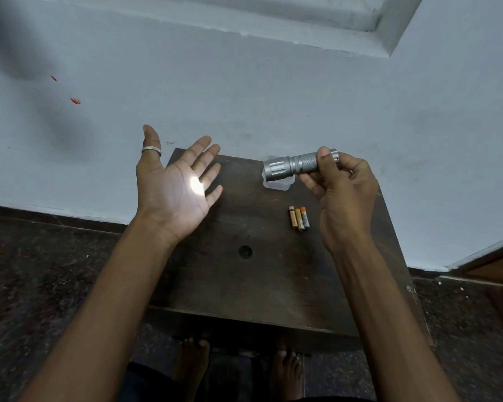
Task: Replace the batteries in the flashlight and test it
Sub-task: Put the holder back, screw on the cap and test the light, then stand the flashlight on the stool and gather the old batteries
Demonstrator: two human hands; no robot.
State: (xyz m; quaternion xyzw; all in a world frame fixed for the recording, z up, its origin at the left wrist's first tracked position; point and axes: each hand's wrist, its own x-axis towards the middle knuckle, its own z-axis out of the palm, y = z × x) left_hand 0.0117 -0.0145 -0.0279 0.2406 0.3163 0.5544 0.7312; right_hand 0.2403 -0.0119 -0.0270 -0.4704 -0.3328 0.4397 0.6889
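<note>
Head view takes in both arms stretched over a small dark wooden table (273, 285) set against a pale wall. Her or his right hand (343, 192) grasps the silver flashlight (294, 166) by its tail end, thumb laid across the barrel, with the lens end aimed leftward, held above the table's far edge. A bright patch of light lands on the palm of the left hand (177, 184), which is held up flat with fingers spread and nothing in it; a ring sits on its thumb. So the lamp works, and I judge the swap done and the test in hand. Three small batteries (299, 218) lie side by side on the table just below the flashlight, probably the spent ones. A clear plastic container (276, 185) stands behind the flashlight's head. What seems left is switching off and setting it down.
</note>
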